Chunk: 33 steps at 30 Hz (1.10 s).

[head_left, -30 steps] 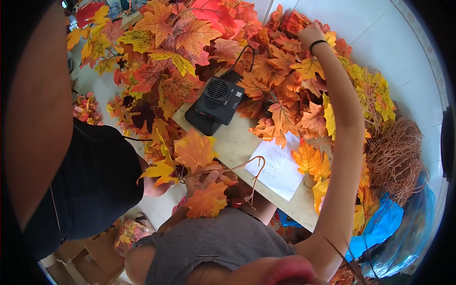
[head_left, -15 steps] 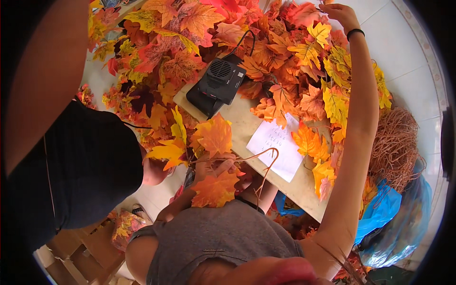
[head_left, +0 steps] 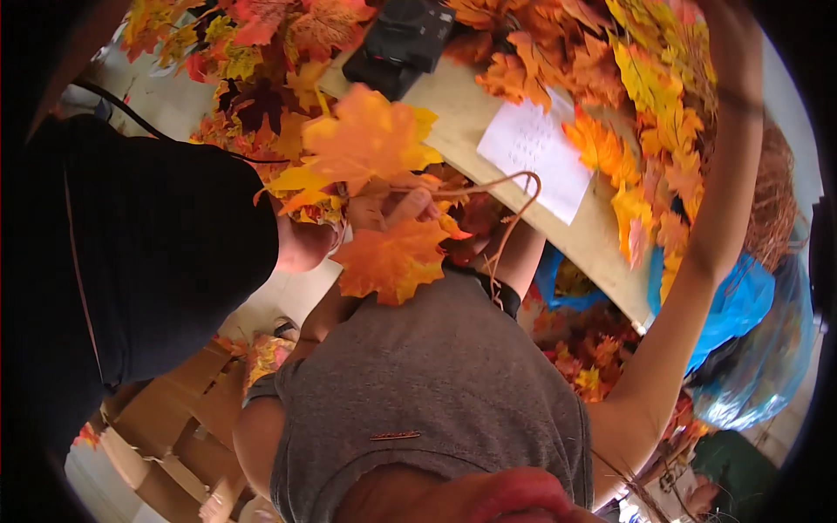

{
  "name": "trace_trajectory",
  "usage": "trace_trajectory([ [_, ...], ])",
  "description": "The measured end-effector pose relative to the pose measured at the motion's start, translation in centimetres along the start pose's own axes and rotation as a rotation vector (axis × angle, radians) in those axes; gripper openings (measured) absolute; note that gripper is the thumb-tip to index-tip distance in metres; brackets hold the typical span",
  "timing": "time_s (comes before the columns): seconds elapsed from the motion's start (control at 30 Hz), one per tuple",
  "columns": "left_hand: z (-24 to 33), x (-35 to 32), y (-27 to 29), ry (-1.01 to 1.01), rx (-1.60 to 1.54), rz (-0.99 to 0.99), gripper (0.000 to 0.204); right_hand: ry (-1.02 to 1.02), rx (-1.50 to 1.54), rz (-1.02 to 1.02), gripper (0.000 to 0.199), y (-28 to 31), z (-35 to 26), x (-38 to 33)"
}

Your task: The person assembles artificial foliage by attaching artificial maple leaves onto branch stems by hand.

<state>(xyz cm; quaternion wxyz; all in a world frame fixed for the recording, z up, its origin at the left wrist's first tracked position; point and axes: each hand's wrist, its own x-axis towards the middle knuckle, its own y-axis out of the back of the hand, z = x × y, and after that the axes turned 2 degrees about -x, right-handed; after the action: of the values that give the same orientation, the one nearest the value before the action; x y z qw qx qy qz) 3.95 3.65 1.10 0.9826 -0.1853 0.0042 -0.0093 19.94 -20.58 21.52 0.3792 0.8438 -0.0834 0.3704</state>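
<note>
My left hand [head_left: 403,209] is closed round a brown stem [head_left: 488,185] of artificial maple leaves, in front of my chest. A large orange-yellow leaf [head_left: 362,139] stands above the fingers, and an orange leaf [head_left: 392,259] hangs below them. The stem's free end bends over like a hook on the right and hangs down. My right arm reaches far up to the right; my right hand [head_left: 731,24] is blurred at the top edge, beside yellow and orange leaves [head_left: 667,96]. Its fingers cannot be made out.
A pale table [head_left: 458,113] bears heaped leaves, a black boxy device [head_left: 408,42] and a handwritten paper sheet [head_left: 534,157]. Brown stringy strands [head_left: 772,196] and a blue plastic bag [head_left: 737,305] are at right. A person in black [head_left: 166,253] is close at left, above cardboard boxes [head_left: 170,418].
The view has shifted, so the table and device sit higher. My left hand still holds the leaf stem. My right hand has moved right along the leaves and is now blurred.
</note>
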Motion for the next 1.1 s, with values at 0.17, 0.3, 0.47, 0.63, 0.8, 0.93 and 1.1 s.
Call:
trace_trajectory([
  [0.17,-1.4,-0.6,1.3,-0.096,-0.145,0.085,0.006,-0.222,0.537,-0.78,0.014,-0.6,-9.6,-17.8],
  [0.3,-0.4,-0.7,-0.1,-0.141,-0.176,0.017,0.007,-0.368,1.05,-0.783,0.012,0.9,-10.2,-23.9],
  [0.47,0.8,-1.7,0.0,-0.033,-0.125,0.002,0.009,-0.018,1.297,-1.107,0.011,0.5,-9.7,-24.8],
  [0.63,0.6,-2.4,0.1,-0.057,-0.123,-0.032,0.011,-0.293,1.399,-1.462,0.009,-1.8,-9.6,-25.4],
  [0.8,0.9,-2.9,0.6,0.062,-0.106,-0.124,0.012,-0.325,1.415,-1.607,0.011,-2.9,-9.7,-25.2],
  [0.93,0.7,-3.2,0.8,0.08,-0.101,-0.064,0.012,-0.017,1.089,-1.366,0.01,-2.4,-9.4,-25.5],
  [1.1,1.2,-3.9,-0.3,0.112,-0.057,-0.042,0.01,-0.056,0.975,-1.189,0.011,-1.2,-9.5,-27.4],
])
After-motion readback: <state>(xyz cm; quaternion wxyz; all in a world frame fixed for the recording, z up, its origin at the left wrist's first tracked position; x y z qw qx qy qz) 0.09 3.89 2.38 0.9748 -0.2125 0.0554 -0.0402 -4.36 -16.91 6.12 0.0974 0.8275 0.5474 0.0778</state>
